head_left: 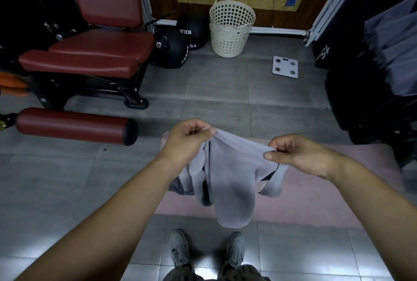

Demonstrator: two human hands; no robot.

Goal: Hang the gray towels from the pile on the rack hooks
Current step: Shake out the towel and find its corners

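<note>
A gray towel (pixel 228 181) hangs between my two hands above a pink mat (pixel 316 201) on the floor. My left hand (pixel 187 139) pinches its upper edge at the left. My right hand (pixel 297 154) pinches the same edge at the right, so the edge stretches between them while the rest droops down in folds. A bit of another gray cloth (pixel 178 187) shows on the mat behind the hanging towel. At the right edge of the view, several gray towels (pixel 392 50) hang on a dark rack (pixel 372 109).
A red padded gym bench (pixel 94 55) and its red roller (pixel 74 126) fill the left side. Black medicine balls (pixel 173 48), a cream perforated basket (pixel 230 28) and a white scale (pixel 285 66) lie ahead on the gray tiled floor. My shoes (pixel 207 251) stand at the mat's near edge.
</note>
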